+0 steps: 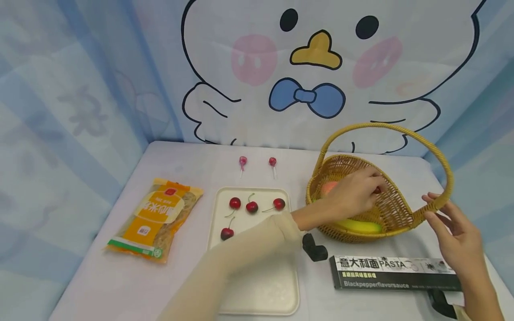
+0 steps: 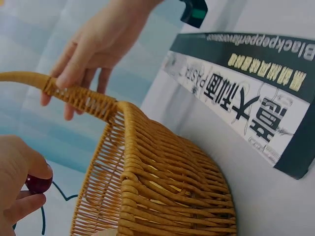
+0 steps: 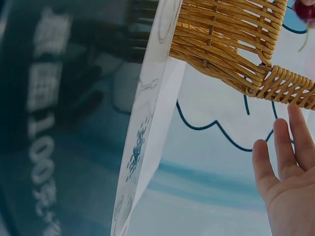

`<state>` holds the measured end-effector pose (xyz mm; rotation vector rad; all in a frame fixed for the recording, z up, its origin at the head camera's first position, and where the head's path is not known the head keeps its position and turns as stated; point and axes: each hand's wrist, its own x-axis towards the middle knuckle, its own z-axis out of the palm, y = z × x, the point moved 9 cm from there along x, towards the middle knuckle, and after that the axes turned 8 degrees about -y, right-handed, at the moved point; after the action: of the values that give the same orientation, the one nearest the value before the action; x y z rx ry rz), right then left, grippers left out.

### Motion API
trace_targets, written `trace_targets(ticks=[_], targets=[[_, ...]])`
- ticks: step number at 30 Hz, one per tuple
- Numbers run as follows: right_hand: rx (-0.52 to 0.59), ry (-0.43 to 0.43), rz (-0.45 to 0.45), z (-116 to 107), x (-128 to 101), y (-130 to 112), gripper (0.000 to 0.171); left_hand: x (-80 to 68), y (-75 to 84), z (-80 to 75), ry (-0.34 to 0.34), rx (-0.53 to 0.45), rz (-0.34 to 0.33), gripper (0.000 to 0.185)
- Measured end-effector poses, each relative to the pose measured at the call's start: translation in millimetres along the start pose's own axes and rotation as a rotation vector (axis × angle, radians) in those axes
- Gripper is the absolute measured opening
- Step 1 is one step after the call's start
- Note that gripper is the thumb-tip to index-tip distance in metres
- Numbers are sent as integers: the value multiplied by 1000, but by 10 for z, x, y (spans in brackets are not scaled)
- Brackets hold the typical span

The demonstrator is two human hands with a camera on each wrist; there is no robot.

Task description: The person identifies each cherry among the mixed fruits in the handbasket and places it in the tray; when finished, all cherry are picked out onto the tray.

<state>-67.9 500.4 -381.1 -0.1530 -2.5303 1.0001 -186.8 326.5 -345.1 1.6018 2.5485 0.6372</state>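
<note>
The left hand [image 1: 355, 189] reaches over the basket [image 1: 395, 209] with its thumb and fingers pinched together on a cherry [image 2: 38, 184], which hangs at the basket's mouth, clear of the weave. The right hand [image 1: 459, 236] grips the low right end of the handle [image 1: 373, 125], thumb on one side and fingers on the other. In the basket lie a banana [image 1: 357, 226] and a round pink fruit [image 1: 328, 188], both partly hidden by the left hand and forearm. To the left of the basket, a pale tray [image 1: 265, 285] carries four more cherries [image 1: 251, 207], all toward its far half, with the left sleeve crossing above it. Two lollipops [image 1: 272, 162] lie beyond the tray, and a yellow bag [image 1: 154, 218] lies to its left. A black-and-white pasta box [image 1: 395, 273] rests on the white surface [image 1: 132, 285], just in front of the basket and beside the right wrist. A printed curtain [image 1: 132, 58] hangs behind.
</note>
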Motion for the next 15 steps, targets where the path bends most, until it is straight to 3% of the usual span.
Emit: trace_targets(ticks=[3,8,11,15], targets=[[-7,13,-12,-11,1,-6,51,-95,-11,-47,35,-57,36,22],[12,19,-35,-8,3,-27,50,-250,-69,-59,39,-118,12,22],[11,19,-37,-2,5,-35,49,-348,-93,-82,36,-112,-9,23],[14,25,-40,2,7,-46,49,-474,-86,-119,37,-84,12,24]])
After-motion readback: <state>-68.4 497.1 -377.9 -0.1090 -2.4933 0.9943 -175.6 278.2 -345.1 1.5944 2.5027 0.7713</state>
